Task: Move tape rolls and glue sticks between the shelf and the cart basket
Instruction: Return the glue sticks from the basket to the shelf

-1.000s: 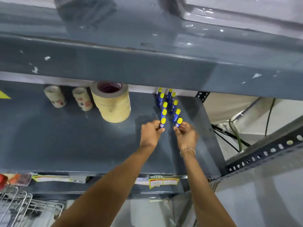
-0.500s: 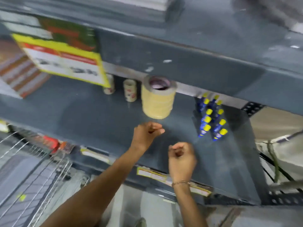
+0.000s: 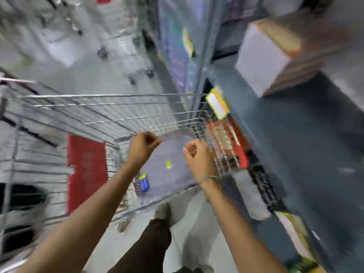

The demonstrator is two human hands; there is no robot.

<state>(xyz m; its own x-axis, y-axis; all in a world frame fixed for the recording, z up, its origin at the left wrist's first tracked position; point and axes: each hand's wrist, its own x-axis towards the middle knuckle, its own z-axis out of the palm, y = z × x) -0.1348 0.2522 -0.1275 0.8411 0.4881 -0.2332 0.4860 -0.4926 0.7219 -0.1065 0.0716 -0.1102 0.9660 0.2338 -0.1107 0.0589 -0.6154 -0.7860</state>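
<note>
My leg (image 3: pixel 149 245) in dark trousers and a shoe (image 3: pixel 162 212) stand on the pale floor (image 3: pixel 199 223), nearest of all, with open floor on both sides. Past them both my forearms reach out over the near rim of the cart (image 3: pixel 110 117). My left hand (image 3: pixel 142 148) is curled into a loose fist above the basket's left part; my right hand (image 3: pixel 197 159), with a thin bracelet (image 3: pixel 208 178) at the wrist, is curled the same way near the right wire wall. Motion blur keeps me from telling whether either fist holds anything.

Below and between my hands, on the grey basket floor, a blue and yellow pack (image 3: pixel 142 183) lies flat in the near left corner, and a small yellow scrap (image 3: pixel 168 164) lies apart from it toward the middle. The rest of the basket floor is bare. The pack's long axis and print are too smeared to read.

The shelf (image 3: pixel 295 134) runs along the right, its edge just beside the cart, with a yellow label (image 3: pixel 217 103) whose writing I cannot read. Farther up sits a box (image 3: pixel 266 56). Far left, grey floor stays open, with another cart's wheels (image 3: pixel 140 75).
</note>
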